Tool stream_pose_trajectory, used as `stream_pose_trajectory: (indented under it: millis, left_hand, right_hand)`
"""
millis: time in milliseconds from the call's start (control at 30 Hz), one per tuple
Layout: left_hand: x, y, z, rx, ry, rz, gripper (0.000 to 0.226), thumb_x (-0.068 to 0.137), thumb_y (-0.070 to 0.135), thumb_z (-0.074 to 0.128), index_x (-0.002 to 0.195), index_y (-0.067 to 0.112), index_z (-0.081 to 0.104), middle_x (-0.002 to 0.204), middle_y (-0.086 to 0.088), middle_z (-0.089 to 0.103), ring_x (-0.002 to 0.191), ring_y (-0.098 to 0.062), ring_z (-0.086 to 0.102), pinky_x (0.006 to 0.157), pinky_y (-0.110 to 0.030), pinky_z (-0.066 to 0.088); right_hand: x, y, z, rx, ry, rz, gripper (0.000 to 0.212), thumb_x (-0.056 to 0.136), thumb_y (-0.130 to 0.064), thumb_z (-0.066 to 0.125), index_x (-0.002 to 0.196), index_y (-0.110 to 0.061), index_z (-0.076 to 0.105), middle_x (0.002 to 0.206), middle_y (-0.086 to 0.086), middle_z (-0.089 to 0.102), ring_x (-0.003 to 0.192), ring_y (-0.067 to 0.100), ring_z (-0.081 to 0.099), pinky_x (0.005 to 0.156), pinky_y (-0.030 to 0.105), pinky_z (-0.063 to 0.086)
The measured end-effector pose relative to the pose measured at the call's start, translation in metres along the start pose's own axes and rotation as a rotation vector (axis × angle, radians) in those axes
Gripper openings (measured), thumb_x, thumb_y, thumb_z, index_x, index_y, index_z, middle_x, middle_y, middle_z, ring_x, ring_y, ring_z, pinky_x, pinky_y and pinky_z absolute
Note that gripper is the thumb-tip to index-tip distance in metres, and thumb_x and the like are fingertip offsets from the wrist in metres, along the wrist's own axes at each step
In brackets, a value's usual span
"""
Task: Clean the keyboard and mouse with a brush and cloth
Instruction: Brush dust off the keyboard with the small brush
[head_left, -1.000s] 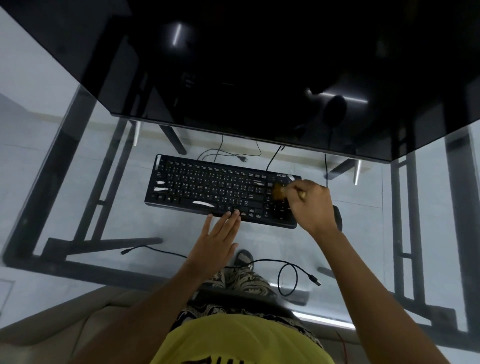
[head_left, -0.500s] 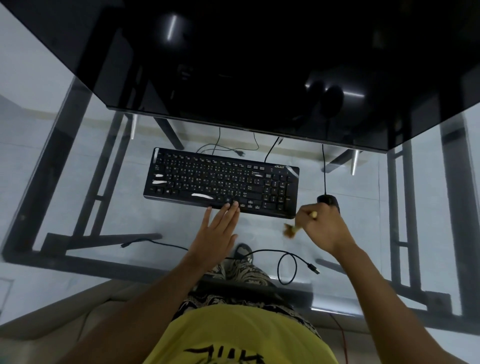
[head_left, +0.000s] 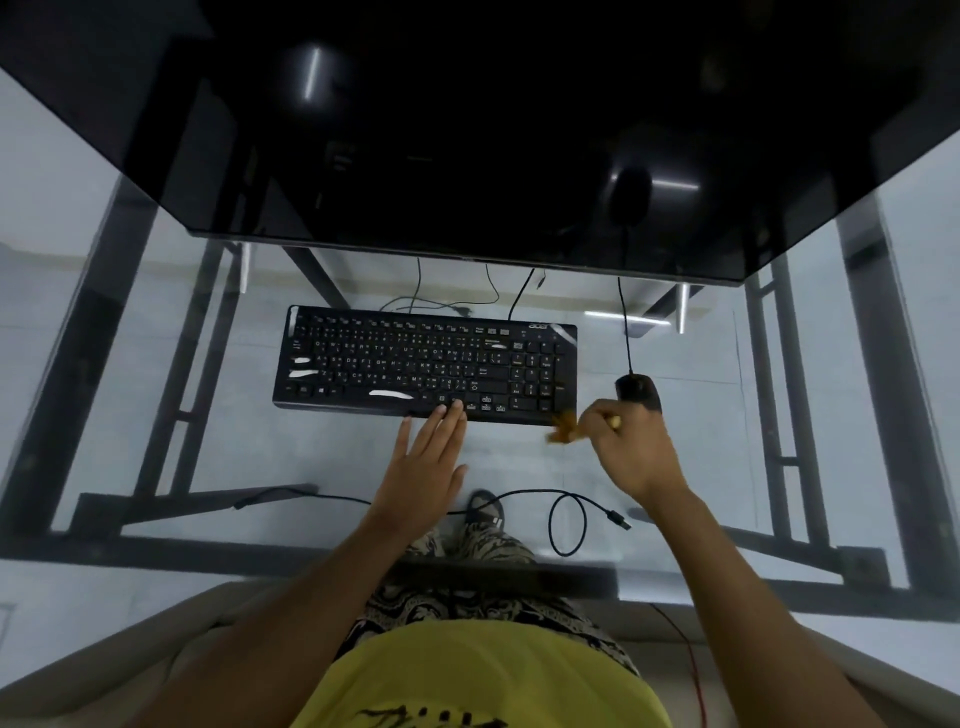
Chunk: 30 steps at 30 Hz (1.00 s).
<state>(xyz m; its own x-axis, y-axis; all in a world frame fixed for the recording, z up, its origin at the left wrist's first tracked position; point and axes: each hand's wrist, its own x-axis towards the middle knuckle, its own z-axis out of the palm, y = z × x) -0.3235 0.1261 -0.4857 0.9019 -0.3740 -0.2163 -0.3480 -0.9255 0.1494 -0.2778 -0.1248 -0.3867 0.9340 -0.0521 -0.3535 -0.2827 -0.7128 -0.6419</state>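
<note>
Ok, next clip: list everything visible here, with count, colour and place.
Black full-size keyboard: one, glass desk centre.
Black wired mouse: one, right of keyboard, partly behind right hand.
Brown-bristled brush: one, blurred, off keyboard's near-right corner.
Large black monitor: one, far side.
Loose black USB cable: one, looped, desk near edge.
Clear glass desk: one, dark metal frame.
Left hand: open, fingertips on keyboard's near edge.
Right hand: grips brush.

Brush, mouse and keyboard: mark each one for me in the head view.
brush (head_left: 562, 427): head view, on the blurred bristle end, left of the right hand.
mouse (head_left: 635, 391): head view, on its top shell, just beyond the right hand.
keyboard (head_left: 395, 358): head view, on the middle of the letter keys.
</note>
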Motion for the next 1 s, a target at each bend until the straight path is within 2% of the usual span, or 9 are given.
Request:
stream_pose_trajectory:
  millis: [100,233,400,567,633,733,833,867,1000]
  left_hand:
    - [0.0,-0.002,-0.003,-0.009,-0.001,0.013,0.062,0.094,0.037,0.032,0.146,0.005,0.027,0.153,-0.011,0.035,0.139,-0.026,0.037,0.11,-0.054,0.032]
    - [-0.001,-0.008,-0.005,-0.005,-0.016,0.041,0.061,0.094,0.036,0.032,0.146,0.004,0.031,0.153,-0.01,0.035,0.139,-0.024,0.038,0.11,-0.052,0.035]
    - [-0.007,-0.017,-0.006,-0.019,0.011,0.075,0.057,0.097,0.035,0.03,0.144,0.003,0.039,0.151,-0.01,0.039,0.139,-0.021,0.039,0.113,-0.046,0.033]
    - [-0.027,-0.047,-0.009,-0.069,0.069,0.014,0.055,0.101,0.033,0.023,0.143,0.0,0.037,0.151,-0.013,0.039,0.14,-0.025,0.035,0.118,-0.039,0.013]
    - [-0.037,-0.065,-0.011,-0.079,0.085,-0.046,0.057,0.102,0.033,0.017,0.143,-0.001,0.036,0.15,-0.016,0.038,0.14,-0.027,0.035,0.117,-0.04,0.011]
    - [-0.05,-0.095,-0.01,-0.082,0.128,-0.14,0.056,0.099,0.031,0.026,0.145,-0.002,0.034,0.151,-0.018,0.036,0.141,-0.03,0.031,0.119,-0.042,0.014]
    - [-0.061,-0.12,-0.009,-0.095,0.148,-0.195,0.057,0.097,0.029,0.03,0.145,-0.002,0.033,0.152,-0.019,0.034,0.142,-0.032,0.028,0.116,-0.048,0.023]
    - [-0.064,-0.127,-0.01,-0.102,0.152,-0.203,0.057,0.097,0.029,0.031,0.145,-0.002,0.033,0.152,-0.019,0.034,0.143,-0.033,0.027,0.116,-0.049,0.024]
    - [-0.069,-0.147,-0.012,-0.159,0.177,-0.301,0.059,0.098,0.032,0.03,0.146,-0.003,0.03,0.153,-0.022,0.03,0.143,-0.035,0.025,0.116,-0.052,0.023]
  right_hand:
    - [0.003,0.004,-0.001,-0.069,0.287,-0.087,0.019,0.091,-0.015,0.049,0.085,-0.016,0.067,0.077,0.002,0.062,0.068,0.021,0.058,0.059,0.028,0.042]
    - [-0.001,-0.002,0.007,0.087,0.094,-0.106,0.019,0.091,-0.013,0.053,0.086,-0.016,0.07,0.067,-0.016,0.059,0.059,0.006,0.054,0.056,0.02,0.041]
    - [-0.006,0.003,0.017,-0.09,0.441,-0.023,0.018,0.093,-0.014,0.048,0.094,-0.01,0.066,0.084,0.009,0.062,0.066,0.023,0.057,0.056,0.026,0.041]
    - [-0.036,-0.034,0.063,0.032,-0.076,-0.241,0.018,0.091,-0.014,0.054,0.094,-0.017,0.071,0.086,-0.005,0.066,0.061,0.005,0.056,0.056,0.015,0.039]
    - [-0.035,-0.036,0.069,0.125,0.089,-0.174,0.018,0.09,-0.009,0.054,0.093,-0.015,0.071,0.085,-0.004,0.067,0.059,0.007,0.055,0.052,0.011,0.038]
    - [-0.03,-0.04,0.071,0.156,0.404,-0.01,0.018,0.091,-0.007,0.052,0.093,-0.012,0.069,0.084,0.005,0.067,0.059,0.009,0.052,0.05,0.015,0.034]
    - [-0.036,-0.056,0.092,0.042,0.023,-0.173,0.015,0.09,-0.011,0.056,0.091,-0.015,0.071,0.078,-0.004,0.066,0.054,0.004,0.051,0.05,0.013,0.034]
    - [-0.038,-0.059,0.096,0.03,-0.003,-0.164,0.016,0.089,-0.012,0.058,0.088,-0.018,0.072,0.073,-0.006,0.066,0.052,0.004,0.051,0.05,0.015,0.035]
    - [-0.032,-0.067,0.09,0.107,0.317,-0.009,0.018,0.092,-0.013,0.053,0.087,-0.015,0.07,0.071,0.003,0.066,0.057,0.012,0.056,0.048,0.023,0.04]
